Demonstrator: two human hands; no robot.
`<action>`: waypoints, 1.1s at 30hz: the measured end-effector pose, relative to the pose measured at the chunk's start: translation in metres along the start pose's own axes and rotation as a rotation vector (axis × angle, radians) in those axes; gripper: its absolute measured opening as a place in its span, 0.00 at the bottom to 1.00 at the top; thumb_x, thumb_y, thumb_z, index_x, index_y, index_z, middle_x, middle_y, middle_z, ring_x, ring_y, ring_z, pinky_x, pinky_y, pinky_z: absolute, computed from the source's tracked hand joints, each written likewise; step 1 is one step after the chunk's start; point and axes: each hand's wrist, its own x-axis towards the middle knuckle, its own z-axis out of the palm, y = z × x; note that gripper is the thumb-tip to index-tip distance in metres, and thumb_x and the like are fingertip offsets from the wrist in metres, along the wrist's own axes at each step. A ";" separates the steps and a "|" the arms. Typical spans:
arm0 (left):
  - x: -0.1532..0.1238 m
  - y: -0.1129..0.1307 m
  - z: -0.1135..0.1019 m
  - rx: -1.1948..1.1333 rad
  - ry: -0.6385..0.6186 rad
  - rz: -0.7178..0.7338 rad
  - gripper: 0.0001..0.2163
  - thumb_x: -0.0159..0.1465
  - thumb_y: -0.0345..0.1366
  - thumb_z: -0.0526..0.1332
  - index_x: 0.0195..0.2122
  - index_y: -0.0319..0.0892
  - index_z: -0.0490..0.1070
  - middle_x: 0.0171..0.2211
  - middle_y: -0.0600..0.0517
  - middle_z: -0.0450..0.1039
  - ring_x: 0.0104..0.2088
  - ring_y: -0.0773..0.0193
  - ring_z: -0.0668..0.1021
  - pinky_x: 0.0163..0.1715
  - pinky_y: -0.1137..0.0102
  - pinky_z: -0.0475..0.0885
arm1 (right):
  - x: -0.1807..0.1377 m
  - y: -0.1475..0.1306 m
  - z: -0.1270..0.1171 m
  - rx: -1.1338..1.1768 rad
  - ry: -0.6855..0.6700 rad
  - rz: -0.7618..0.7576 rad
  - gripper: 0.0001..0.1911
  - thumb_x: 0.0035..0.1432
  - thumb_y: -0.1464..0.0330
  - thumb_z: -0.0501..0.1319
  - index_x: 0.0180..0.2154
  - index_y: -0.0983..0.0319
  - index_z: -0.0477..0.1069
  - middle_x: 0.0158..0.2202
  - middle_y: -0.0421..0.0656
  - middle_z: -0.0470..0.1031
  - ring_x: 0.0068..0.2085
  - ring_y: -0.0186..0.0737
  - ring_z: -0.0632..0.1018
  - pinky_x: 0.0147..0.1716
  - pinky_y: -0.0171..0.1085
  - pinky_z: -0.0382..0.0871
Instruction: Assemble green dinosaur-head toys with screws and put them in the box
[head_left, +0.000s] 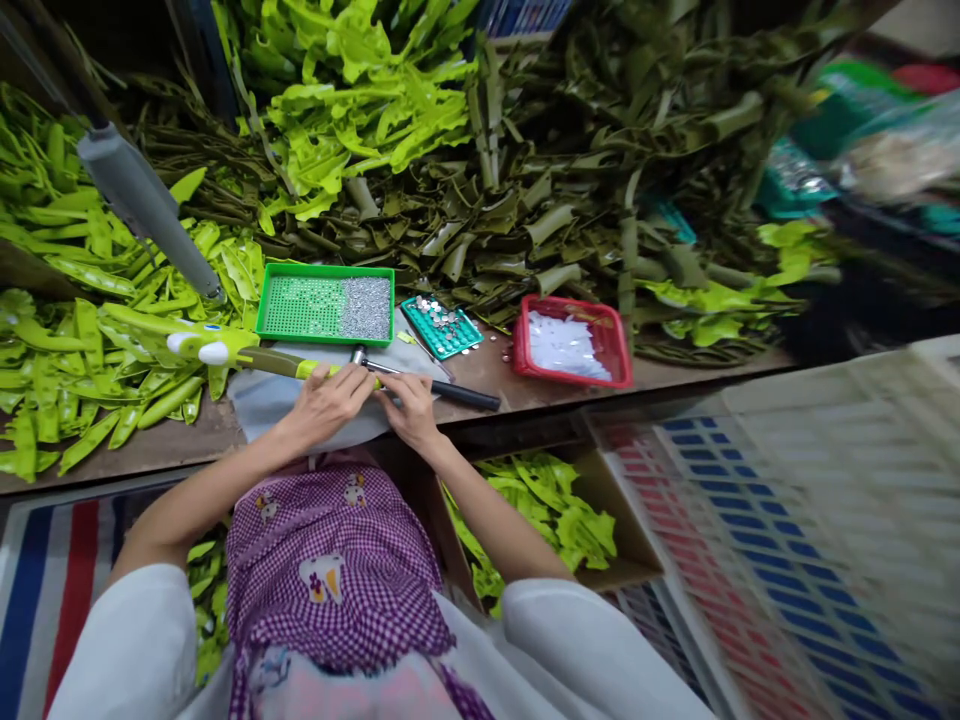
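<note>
A long lime-and-olive plastic toy piece [277, 360] with two white oval shapes lies across the table's front, its left part over the lime pieces. My left hand [330, 402] is closed on its right part, fingers pressed down. My right hand [409, 405] pinches at the piece's right end, fingertips close to the left hand's. What exactly lies under the fingertips is hidden. Just behind the hands rests a hammer [457, 393], its metal head by my left fingers and its black handle pointing right. A pale sheet [259, 405] lies beneath.
Behind stand a green tray [326, 340] of small metal parts, a teal tray [441, 335] of silver discs and a red basket [626, 360] of white pieces. Lime pieces [97, 330] heap left; olive pieces [525, 220] heap behind. A grey metal arm [150, 205] reaches down at left.
</note>
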 end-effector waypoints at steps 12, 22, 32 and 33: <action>-0.059 0.030 0.043 -1.613 0.886 -1.016 0.20 0.51 0.37 0.70 0.41 0.45 0.63 0.41 0.52 0.74 0.42 0.65 0.78 0.47 0.65 0.71 | -0.030 -0.032 -0.013 -0.069 -0.124 0.002 0.16 0.60 0.63 0.60 0.50 0.56 0.71 0.45 0.48 0.77 0.47 0.47 0.77 0.44 0.46 0.66; -0.062 0.026 0.049 -1.643 0.996 -1.101 0.20 0.47 0.34 0.70 0.37 0.45 0.60 0.34 0.56 0.72 0.33 0.69 0.76 0.35 0.73 0.71 | 0.193 -0.137 0.061 0.573 0.046 0.139 0.39 0.57 0.48 0.58 0.63 0.60 0.52 0.64 0.52 0.57 0.65 0.47 0.59 0.63 0.53 0.55; -0.058 0.027 0.048 -1.637 1.026 -1.043 0.21 0.50 0.33 0.67 0.42 0.48 0.59 0.38 0.55 0.72 0.37 0.69 0.76 0.41 0.70 0.71 | 0.304 -0.198 0.154 0.923 -0.376 0.065 0.33 0.49 0.45 0.61 0.46 0.63 0.69 0.43 0.42 0.77 0.44 0.38 0.76 0.49 0.41 0.72; -0.058 0.027 0.048 -1.625 1.027 -1.050 0.21 0.50 0.33 0.66 0.43 0.48 0.59 0.39 0.55 0.72 0.37 0.68 0.76 0.40 0.70 0.71 | 0.299 -0.195 0.151 0.895 -0.343 0.064 0.31 0.48 0.45 0.62 0.44 0.62 0.70 0.40 0.41 0.77 0.42 0.38 0.76 0.46 0.41 0.73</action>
